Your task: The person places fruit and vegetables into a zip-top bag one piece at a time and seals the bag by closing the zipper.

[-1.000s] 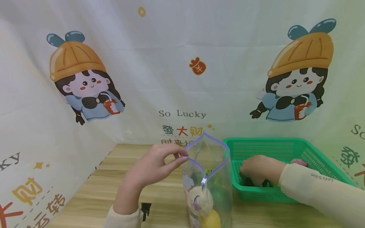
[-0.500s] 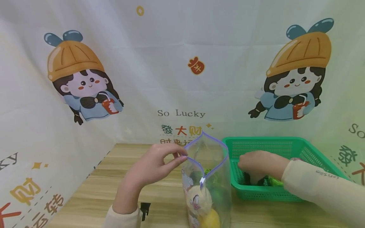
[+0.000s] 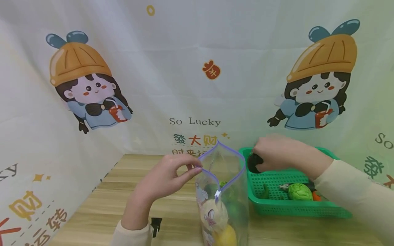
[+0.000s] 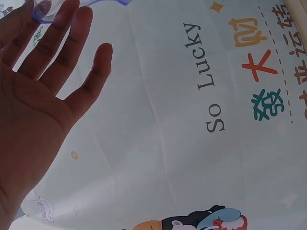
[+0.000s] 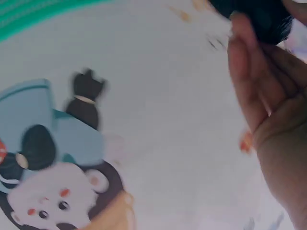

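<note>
My left hand (image 3: 166, 179) pinches the purple rim of a clear zip bag (image 3: 243, 198) between thumb and fingertips. The bag stands upright with its mouth spread and a white slider at the front. Inside it sit a pale round item (image 3: 214, 214), a yellow one (image 3: 226, 235) and green things behind the plastic. Raised over the left back of the green basket (image 3: 301, 206), my right hand (image 3: 277, 152) grips a dark rounded item (image 3: 254, 163). In the right wrist view, that dark item (image 5: 261, 19) is partly cut off, so its kind is unclear.
The basket holds a green cabbage-like ball (image 3: 300, 192), a curved green piece (image 3: 265, 192), an orange piece (image 3: 316, 196) and a dark item partly hidden. A black clip (image 3: 156, 226) is by the left cuff. Printed cloth hangs behind the wooden table (image 3: 175, 208).
My right hand has risen from inside the basket with the dark rounded item, uncovering the vegetables below. The left hand keeps its pinch on the bag rim.
</note>
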### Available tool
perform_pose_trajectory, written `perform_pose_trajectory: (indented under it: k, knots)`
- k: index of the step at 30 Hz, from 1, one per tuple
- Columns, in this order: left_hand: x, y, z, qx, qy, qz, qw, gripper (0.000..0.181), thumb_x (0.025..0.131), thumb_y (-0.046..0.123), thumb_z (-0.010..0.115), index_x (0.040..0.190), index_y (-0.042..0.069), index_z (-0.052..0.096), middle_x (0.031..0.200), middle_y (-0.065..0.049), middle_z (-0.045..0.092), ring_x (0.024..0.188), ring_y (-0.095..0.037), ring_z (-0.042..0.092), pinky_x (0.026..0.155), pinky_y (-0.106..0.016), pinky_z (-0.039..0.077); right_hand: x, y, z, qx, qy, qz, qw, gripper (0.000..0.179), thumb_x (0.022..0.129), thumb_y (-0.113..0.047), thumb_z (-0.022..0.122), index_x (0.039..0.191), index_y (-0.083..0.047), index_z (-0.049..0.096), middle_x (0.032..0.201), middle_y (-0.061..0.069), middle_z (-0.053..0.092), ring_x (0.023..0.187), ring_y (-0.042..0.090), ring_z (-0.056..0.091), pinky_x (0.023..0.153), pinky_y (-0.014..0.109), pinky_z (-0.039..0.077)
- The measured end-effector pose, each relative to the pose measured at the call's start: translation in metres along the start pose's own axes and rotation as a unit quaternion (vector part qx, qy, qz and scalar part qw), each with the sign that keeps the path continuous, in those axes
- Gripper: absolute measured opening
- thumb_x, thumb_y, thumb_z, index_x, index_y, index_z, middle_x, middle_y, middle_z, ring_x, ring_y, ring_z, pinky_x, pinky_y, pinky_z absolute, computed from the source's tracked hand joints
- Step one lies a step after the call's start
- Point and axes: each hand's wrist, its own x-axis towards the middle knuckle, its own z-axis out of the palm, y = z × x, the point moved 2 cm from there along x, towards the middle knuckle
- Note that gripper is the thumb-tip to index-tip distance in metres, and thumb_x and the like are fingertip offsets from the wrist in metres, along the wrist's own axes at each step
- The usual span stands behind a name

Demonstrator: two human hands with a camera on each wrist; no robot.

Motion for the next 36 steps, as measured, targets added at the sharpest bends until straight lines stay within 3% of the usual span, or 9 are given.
perform_pose_trajectory:
  k: [6,8,12,14,16,19,23,32,36]
  knots:
    - [-0.001,0.000,0.001,0.003,-0.007,-0.012,0.9999,0.011,0.104,0.017,0.070,0.112,0.017,0.078,0.104,0.007,0.079,0.092,-0.004,0.068,0.084,-0.028,0.059,-0.019,-0.015,-0.041,-0.080,0.199,0.054,0.9752,0.026,0.087,-0.035,0.085,0.088,-0.013,0.071,0.075,-0.003,0.063,0.055,0.011,0.051,0.048,0.030,0.041]
    - [0.000,0.000,0.002,0.004,-0.009,-0.014,0.9998,0.011,0.104,0.018,0.071,0.113,0.017,0.078,0.104,0.008,0.079,0.092,-0.004,0.068,0.083,-0.028,0.059,-0.030,-0.020,-0.048,-0.074,0.287,0.062,0.9531,0.030,0.085,-0.034,0.086,0.100,-0.009,0.075,0.081,0.001,0.071,0.055,0.011,0.058,0.046,0.031,0.044]
    - [0.001,0.001,0.004,0.003,-0.008,-0.007,0.9999,0.011,0.103,0.016,0.072,0.112,0.017,0.078,0.104,0.007,0.079,0.092,-0.004,0.069,0.083,-0.028,0.059,-0.053,-0.036,-0.052,-0.010,0.460,0.051,0.8863,0.053,0.100,-0.055,0.068,0.114,-0.005,0.077,0.090,0.008,0.078,0.060,0.015,0.069,0.048,0.031,0.050]
    - [0.001,0.001,0.004,0.000,-0.003,0.000,1.0000,0.010,0.102,0.014,0.073,0.111,0.016,0.078,0.102,0.006,0.079,0.093,-0.005,0.070,0.084,-0.029,0.060,-0.063,-0.046,-0.048,0.033,0.510,0.047,0.8583,0.066,0.103,-0.064,0.057,0.116,-0.002,0.077,0.091,0.009,0.079,0.064,0.016,0.072,0.055,0.025,0.055]
    - [0.001,0.001,0.004,0.000,0.005,0.007,1.0000,0.010,0.100,0.012,0.075,0.108,0.015,0.078,0.101,0.005,0.079,0.092,-0.006,0.071,0.085,-0.030,0.061,-0.070,-0.057,-0.040,0.079,0.527,0.058,0.8444,0.067,0.103,-0.065,0.056,0.116,-0.002,0.077,0.095,0.009,0.080,0.069,0.017,0.075,0.065,0.017,0.057]
    - [0.001,0.002,0.003,-0.002,0.013,0.015,0.9998,0.009,0.099,0.009,0.075,0.106,0.014,0.078,0.098,0.004,0.079,0.092,-0.007,0.072,0.085,-0.030,0.062,-0.068,-0.070,-0.028,0.123,0.512,0.074,0.8472,0.046,0.097,-0.048,0.077,0.117,-0.007,0.077,0.102,0.005,0.081,0.078,0.016,0.076,0.074,0.014,0.056]
    - [-0.002,0.004,0.002,-0.006,0.016,0.020,0.9996,0.010,0.099,0.008,0.075,0.106,0.014,0.077,0.098,0.004,0.079,0.090,-0.006,0.071,0.084,-0.028,0.061,-0.053,-0.079,-0.016,0.140,0.473,0.078,0.8664,0.038,0.082,-0.025,0.091,0.115,-0.013,0.078,0.104,-0.001,0.080,0.090,0.013,0.075,0.076,0.031,0.061]
    - [0.002,0.009,0.000,0.004,0.017,0.043,0.9989,0.009,0.099,0.010,0.076,0.107,0.014,0.078,0.098,0.004,0.079,0.090,-0.006,0.071,0.083,-0.027,0.061,-0.040,-0.080,-0.010,0.136,0.373,0.099,0.9124,0.030,0.085,-0.029,0.088,0.110,-0.016,0.080,0.105,-0.001,0.080,0.099,0.021,0.073,0.089,0.052,0.059]
    - [0.001,0.010,-0.001,0.002,0.021,0.046,0.9987,0.010,0.098,0.008,0.076,0.106,0.013,0.078,0.098,0.005,0.079,0.090,-0.006,0.071,0.083,-0.027,0.061,-0.038,-0.082,-0.011,0.167,0.330,0.126,0.9207,0.032,0.089,-0.030,0.085,0.117,-0.017,0.079,0.114,0.000,0.080,0.107,0.023,0.072,0.092,0.054,0.058]
